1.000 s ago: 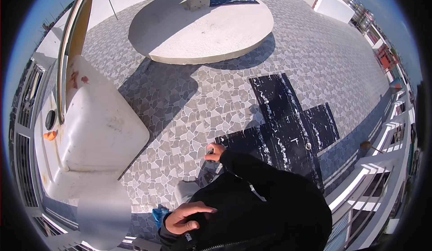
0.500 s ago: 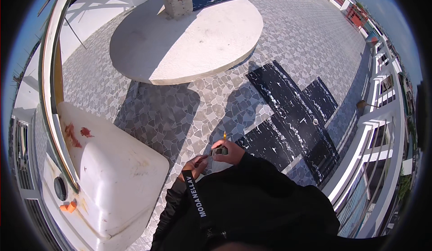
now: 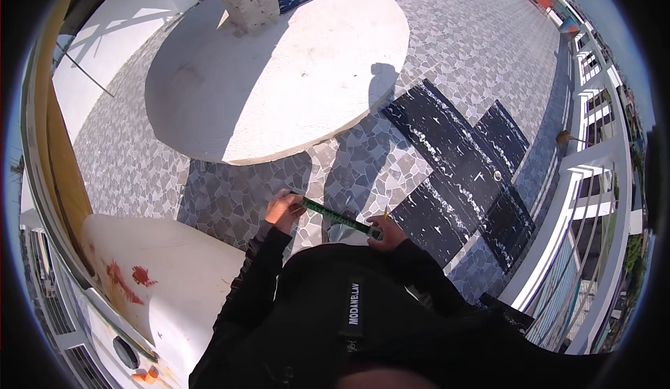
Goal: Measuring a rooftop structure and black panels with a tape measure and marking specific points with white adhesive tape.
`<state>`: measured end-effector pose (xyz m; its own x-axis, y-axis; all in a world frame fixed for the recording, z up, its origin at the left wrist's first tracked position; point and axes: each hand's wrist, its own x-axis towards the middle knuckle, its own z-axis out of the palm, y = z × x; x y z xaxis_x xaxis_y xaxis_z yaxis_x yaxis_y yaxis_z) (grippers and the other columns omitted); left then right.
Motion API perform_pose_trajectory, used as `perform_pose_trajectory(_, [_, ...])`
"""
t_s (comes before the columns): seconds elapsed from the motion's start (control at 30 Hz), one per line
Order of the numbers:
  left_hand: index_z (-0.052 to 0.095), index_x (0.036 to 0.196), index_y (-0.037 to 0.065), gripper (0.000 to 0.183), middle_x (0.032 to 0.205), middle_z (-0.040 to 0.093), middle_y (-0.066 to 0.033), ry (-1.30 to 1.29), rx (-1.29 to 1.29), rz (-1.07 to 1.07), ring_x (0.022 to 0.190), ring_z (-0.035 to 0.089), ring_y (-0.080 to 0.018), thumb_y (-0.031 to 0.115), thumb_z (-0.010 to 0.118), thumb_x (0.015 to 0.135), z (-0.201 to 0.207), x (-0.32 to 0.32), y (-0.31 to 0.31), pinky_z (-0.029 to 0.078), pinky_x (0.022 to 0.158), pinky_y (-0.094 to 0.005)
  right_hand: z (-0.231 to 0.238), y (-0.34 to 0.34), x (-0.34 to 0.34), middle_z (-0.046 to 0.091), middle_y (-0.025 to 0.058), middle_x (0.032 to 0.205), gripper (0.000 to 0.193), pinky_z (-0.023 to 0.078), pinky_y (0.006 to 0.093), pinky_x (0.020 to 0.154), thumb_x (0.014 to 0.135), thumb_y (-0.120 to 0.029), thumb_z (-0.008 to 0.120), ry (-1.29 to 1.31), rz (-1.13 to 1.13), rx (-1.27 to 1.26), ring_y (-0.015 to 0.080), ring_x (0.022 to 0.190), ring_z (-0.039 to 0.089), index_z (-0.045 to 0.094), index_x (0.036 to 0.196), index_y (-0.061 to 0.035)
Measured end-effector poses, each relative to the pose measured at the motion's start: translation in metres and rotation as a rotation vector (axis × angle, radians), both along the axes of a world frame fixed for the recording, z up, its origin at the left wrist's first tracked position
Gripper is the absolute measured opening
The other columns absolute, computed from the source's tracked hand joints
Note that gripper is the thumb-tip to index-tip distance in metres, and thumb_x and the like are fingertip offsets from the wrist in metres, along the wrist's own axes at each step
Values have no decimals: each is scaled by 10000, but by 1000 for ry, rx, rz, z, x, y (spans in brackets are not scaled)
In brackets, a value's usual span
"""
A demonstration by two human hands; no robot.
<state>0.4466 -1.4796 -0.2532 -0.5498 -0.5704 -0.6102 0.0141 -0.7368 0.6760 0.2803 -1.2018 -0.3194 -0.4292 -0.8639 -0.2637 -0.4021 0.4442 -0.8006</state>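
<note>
Fingers of the left hand (image 3: 283, 210) pinch the end of a green tape measure (image 3: 335, 215) as the right hand's (image 3: 389, 237) close around its case (image 3: 377, 233), seemingly keeping it straight above stone-patterned flooring (image 3: 460, 47).

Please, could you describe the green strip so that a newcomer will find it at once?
Start at the big round white slab and go down to the stone-patterned floor below it. In front of that floor, the green strip spans from left hand to right hand. Unlike the broad black sheets at right, it is narrow and green.
</note>
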Motion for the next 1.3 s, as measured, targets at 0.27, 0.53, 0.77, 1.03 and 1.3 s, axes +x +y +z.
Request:
perform_pose_trajectory(0.27, [558, 852, 91, 115, 760, 520, -17, 143, -288, 419, 722, 531, -173, 206, 564, 854, 21, -2, -339, 460, 680, -349, -105, 209, -100, 663, 114, 962, 517, 530, 370, 800, 574, -158, 777, 103, -278, 508, 283, 922, 658, 648, 1072, -107])
perform_pose_trajectory(0.53, [644, 1056, 136, 293, 876, 601, -11, -150, -239, -104, 709, 562, -143, 369, 503, 947, -87, -195, -239, 488, 654, -337, -75, 182, -90, 689, 143, 996, 500, 527, 366, 853, 564, -225, 767, 187, -489, 437, 286, 958, 669, 699, 1043, -99])
perform_pose_trajectory(0.77, [667, 858, 52, 397, 626, 606, -84, -144, -236, -564, 471, 608, -162, 377, 462, 957, -129, -285, -174, 516, 454, -302, -37, 91, -77, 684, 154, 1021, 552, 529, 359, 843, 595, -246, 772, 70, -555, 490, 272, 952, 674, 667, 1111, -79])
perform_pose_trajectory(1.03, [636, 815, 31, 369, 608, 597, -91, -209, -332, -445, 463, 606, -168, 333, 473, 953, -137, -346, -315, 495, 429, -300, -21, 71, -87, 692, 76, 896, 483, 524, 322, 756, 608, -159, 771, 115, -743, 616, 171, 826, 670, 693, 1075, -65])
perform_pose_trajectory(1.3, [616, 1053, 15, 357, 746, 672, -104, -214, -190, -713, 506, 607, -144, 336, 497, 951, -138, -367, -293, 505, 462, -306, -60, 13, -147, 704, 109, 882, 490, 533, 332, 774, 606, -222, 772, 103, -670, 542, 222, 829, 684, 699, 1071, -87])
